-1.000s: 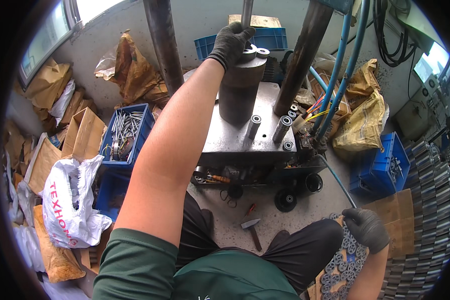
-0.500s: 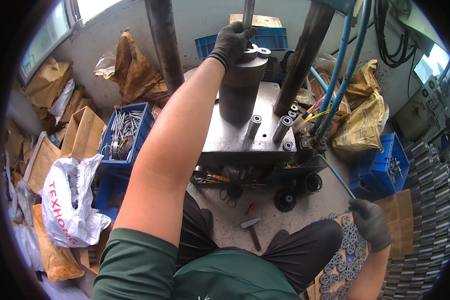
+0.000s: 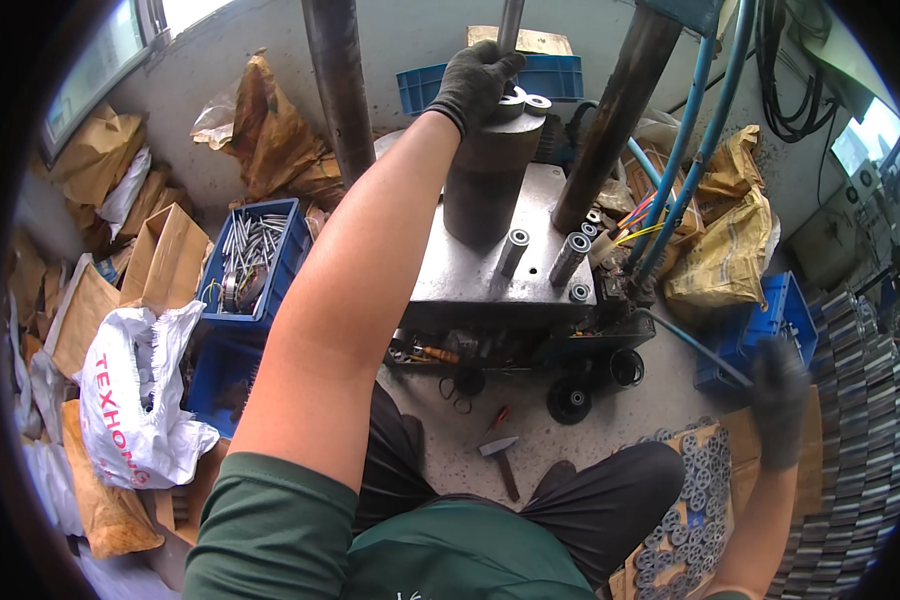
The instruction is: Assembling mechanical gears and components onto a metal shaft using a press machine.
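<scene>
Head view: left hand [image 3: 475, 75] grip clamped on ring [image 3: 513, 100] atop steel cylinder [image 3: 490, 180], seat it flat; right hand [image 3: 778, 400] grip closed on thin rod [image 3: 700, 348].

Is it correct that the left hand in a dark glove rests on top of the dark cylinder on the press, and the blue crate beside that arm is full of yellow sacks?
Not quite. In the head view the left hand does rest on the dark cylinder, but the blue crate holds metal rods, not yellow sacks.

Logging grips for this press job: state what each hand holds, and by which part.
Left hand rests on the dark cylinder's top by the metal rings. Right hand, blurred, grips a thin rod's lower end.
</scene>
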Available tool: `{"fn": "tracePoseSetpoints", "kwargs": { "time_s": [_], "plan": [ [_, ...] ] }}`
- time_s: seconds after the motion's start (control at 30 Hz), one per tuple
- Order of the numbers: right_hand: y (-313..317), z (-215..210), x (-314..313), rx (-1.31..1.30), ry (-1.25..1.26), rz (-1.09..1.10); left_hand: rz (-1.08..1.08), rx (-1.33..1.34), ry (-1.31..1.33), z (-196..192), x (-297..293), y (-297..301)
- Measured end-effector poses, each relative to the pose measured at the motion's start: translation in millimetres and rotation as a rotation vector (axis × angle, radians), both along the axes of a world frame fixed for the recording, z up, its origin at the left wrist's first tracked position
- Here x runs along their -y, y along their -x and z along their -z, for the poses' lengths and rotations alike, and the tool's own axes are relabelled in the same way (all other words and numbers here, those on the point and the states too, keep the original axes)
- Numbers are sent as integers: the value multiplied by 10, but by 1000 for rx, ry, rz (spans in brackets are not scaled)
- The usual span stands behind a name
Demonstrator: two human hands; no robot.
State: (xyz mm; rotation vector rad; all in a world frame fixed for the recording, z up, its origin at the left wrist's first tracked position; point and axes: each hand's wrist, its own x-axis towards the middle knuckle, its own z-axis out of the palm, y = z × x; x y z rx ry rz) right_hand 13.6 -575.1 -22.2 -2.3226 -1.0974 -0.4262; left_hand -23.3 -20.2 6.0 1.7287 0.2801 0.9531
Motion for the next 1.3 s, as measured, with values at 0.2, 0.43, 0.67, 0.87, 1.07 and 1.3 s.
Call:
{"fn": "tracePoseSetpoints", "kwargs": {
  "time_s": [0.2,0.43,0.67,0.87,1.07,1.3],
  "plan": [
    [-1095,-592,-666,553,-124,82,-24,22,-27,60,-148,-16],
    [-1499,-758,-1037,565,-117,71,-72,-8,-96,26,-97,-42],
    [-1529,-751,-1004,533,-87,127,-200,209,-127,142,-225,-145],
    [-1508,-751,-1068,493,-25,192,-513,290,-28,207,-443,-182],
    [-1522,-783,-965,451,-3,226,-286,179,-12,57,-3,-128],
    [-1520,-795,-1026,444,54,228,-142,117,38,96,-165,-105]
  ]
}}
